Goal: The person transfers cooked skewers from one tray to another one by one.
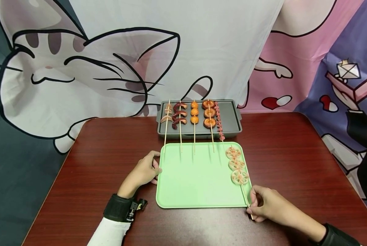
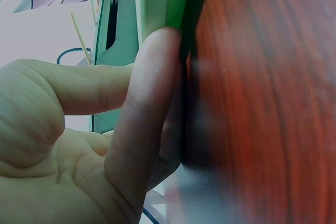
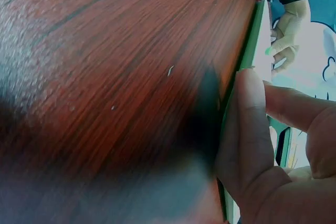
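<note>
A light green tray [image 1: 199, 177] lies on the table. My left hand [image 1: 145, 169] grips its left edge, the thumb [image 2: 152, 77] against the side of the rim in the left wrist view. On the tray's right side is a lotus root skewer [image 1: 240, 177] with three slices, its stick running toward the near right corner. There my right hand [image 1: 268, 203] pinches the stick's lower end between thumb and fingers. In the right wrist view this hand's fingers [image 3: 252, 114] are right at the tray's edge and cover the stick.
Behind the green tray stands a grey tray [image 1: 229, 119] with several skewers: pale slices [image 1: 166, 119], dark red curled pieces [image 1: 179, 113], orange balls [image 1: 194, 119], brown mushroom-like rounds [image 1: 209, 123] and small pink pieces [image 1: 219, 126]. Their sticks overlap the green tray's far edge. A cartoon cloth [image 1: 202, 51] hangs behind the table.
</note>
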The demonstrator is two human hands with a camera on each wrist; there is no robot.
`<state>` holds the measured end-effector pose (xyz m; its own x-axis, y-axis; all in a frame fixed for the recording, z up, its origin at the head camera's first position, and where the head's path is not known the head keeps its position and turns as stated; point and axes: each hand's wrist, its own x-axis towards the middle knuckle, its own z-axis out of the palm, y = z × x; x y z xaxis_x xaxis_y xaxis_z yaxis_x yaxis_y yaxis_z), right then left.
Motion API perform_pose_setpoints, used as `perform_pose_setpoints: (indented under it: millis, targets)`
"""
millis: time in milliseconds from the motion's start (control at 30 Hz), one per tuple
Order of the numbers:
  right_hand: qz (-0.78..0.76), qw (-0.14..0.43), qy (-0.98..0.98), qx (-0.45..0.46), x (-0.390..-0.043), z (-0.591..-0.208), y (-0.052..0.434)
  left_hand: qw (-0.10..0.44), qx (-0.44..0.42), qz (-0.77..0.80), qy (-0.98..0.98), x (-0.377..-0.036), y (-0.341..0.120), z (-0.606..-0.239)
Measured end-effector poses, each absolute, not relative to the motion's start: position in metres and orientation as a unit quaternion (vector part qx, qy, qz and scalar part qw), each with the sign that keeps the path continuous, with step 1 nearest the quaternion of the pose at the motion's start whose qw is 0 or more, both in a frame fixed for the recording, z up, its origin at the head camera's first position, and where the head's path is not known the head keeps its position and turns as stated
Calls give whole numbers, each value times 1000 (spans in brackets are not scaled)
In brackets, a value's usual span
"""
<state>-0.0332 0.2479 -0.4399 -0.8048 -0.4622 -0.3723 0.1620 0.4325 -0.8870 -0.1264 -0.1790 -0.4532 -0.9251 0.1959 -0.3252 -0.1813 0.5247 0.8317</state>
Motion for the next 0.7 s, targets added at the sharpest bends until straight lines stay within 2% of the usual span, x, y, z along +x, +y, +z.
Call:
perform_pose_setpoints:
  millis: [500, 700]
  targets:
    - [-471, 276, 830, -120, -33, -439, 251, 198, 5, 487, 851, -126, -180, -453]
    - [-445, 243, 853, -126, -40, -431, 255, 198, 4, 488, 850, -126, -180, -453]
